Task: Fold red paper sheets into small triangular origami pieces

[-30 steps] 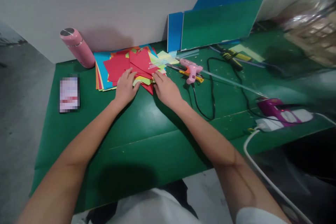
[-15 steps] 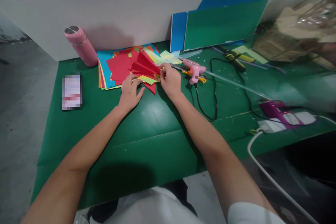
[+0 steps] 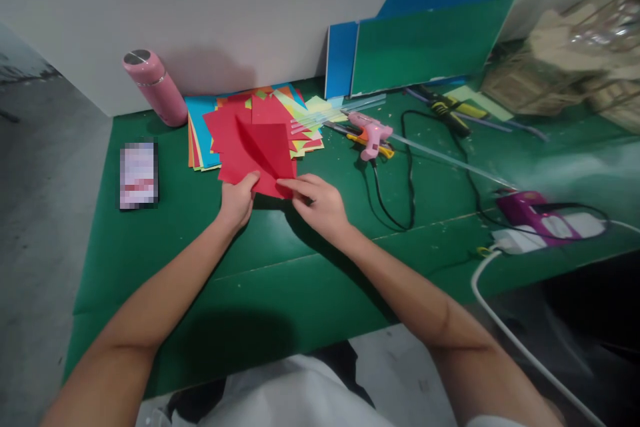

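A sheet of red paper [image 3: 265,153], creased and partly bent up along a diagonal, is held between my two hands just above the green table. My left hand [image 3: 239,200] grips its near left edge, thumb on top and the other fingers beneath. At the near right corner, my right hand [image 3: 320,201] pinches the paper between thumb and fingers. Behind it lies a loose pile of coloured paper, with a blue sheet [image 3: 200,137] at its left side and red, orange and yellow pieces on top.
A pink bottle [image 3: 157,90] and a blurred-out phone-like object [image 3: 139,175] are on the left. Right of the paper lie clear glue sticks [image 3: 367,104], a pink glue gun [image 3: 370,132], pliers [image 3: 445,113] and a purple power strip [image 3: 533,213]. A green board [image 3: 430,47] leans against the wall.
The red paper has come off the pile toward me and now shows a broad face. My left hand has closed on its edge; my right hand has moved nearer to me.
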### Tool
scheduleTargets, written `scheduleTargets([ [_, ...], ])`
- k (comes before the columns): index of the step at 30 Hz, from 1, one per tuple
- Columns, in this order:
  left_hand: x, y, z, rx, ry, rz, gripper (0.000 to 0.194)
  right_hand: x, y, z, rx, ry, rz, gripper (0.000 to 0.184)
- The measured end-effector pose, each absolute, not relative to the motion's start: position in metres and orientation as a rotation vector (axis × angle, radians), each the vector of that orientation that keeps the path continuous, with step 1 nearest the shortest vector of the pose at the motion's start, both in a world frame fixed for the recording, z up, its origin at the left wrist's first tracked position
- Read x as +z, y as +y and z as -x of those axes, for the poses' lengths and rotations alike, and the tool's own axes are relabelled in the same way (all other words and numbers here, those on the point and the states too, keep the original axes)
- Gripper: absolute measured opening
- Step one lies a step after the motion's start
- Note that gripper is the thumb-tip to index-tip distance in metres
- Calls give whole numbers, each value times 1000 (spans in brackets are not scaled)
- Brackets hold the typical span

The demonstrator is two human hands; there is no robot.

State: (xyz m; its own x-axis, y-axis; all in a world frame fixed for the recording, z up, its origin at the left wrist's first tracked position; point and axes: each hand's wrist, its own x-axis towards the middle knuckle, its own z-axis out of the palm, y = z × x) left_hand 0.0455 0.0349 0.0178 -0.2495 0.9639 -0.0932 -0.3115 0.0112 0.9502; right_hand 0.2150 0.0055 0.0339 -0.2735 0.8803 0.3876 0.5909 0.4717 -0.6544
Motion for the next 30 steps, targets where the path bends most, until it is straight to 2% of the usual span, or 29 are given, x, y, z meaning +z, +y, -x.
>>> scheduleTargets([
  [5, 5, 25, -39, 1461, 1214, -806, 58, 26, 13, -220, 646, -2043, 1086, 50],
  [9, 2, 18, -37, 1429, 1275, -852, 61, 21, 20, -224, 588, -2275, 998, 64],
  [15, 2, -3, -41, 1313, 1354, -1005, 63, 18, 27, -232, 542, -2199, 948, 39],
  [20, 13, -9, -36, 1237, 1158, -941, 57, 18, 28, -236, 639, -2140, 890, 35],
  [27, 37, 17, -8, 1058, 978, -932, 78, 18, 30, -239, 804, -2210, 779, 22],
  [30, 32, 22, -5, 1103, 973, -1029, 60, 23, 27, -238, 798, -2258, 790, 25],
])
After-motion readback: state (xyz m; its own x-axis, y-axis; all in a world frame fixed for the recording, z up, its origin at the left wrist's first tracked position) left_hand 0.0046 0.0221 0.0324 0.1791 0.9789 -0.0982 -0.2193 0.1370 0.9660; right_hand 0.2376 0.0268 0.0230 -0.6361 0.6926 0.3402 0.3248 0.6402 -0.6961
